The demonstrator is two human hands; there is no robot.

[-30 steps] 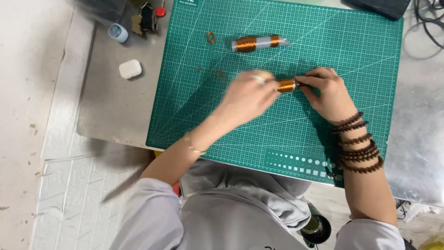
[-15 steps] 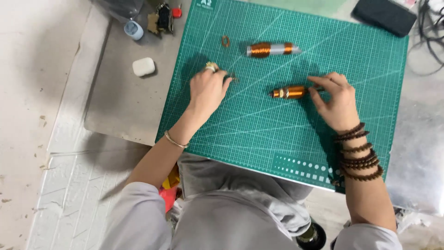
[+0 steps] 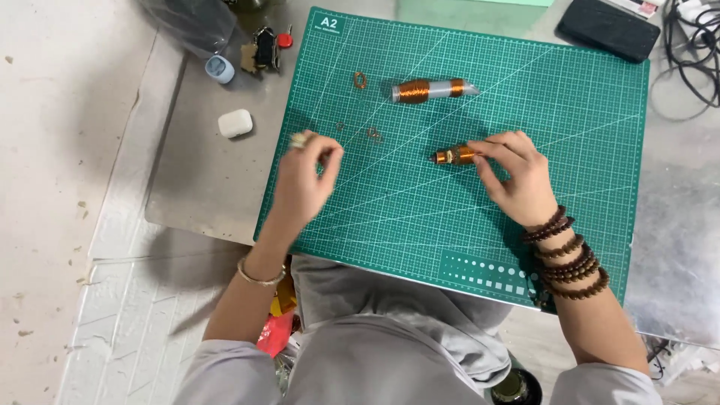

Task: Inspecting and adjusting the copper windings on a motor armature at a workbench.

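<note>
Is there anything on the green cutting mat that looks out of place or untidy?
Only small things: a few loose copper wire bits lie scattered on the green cutting mat near the left hand. The right hand holds a small copper-wound coil; nothing looks damaged.

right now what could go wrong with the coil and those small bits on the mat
The right hand pins the small coil only by fingertips, so it may roll. The left hand hovers blurred near loose copper bits and could scatter them. The larger coil lies unheld on the mat and could roll too.
</note>
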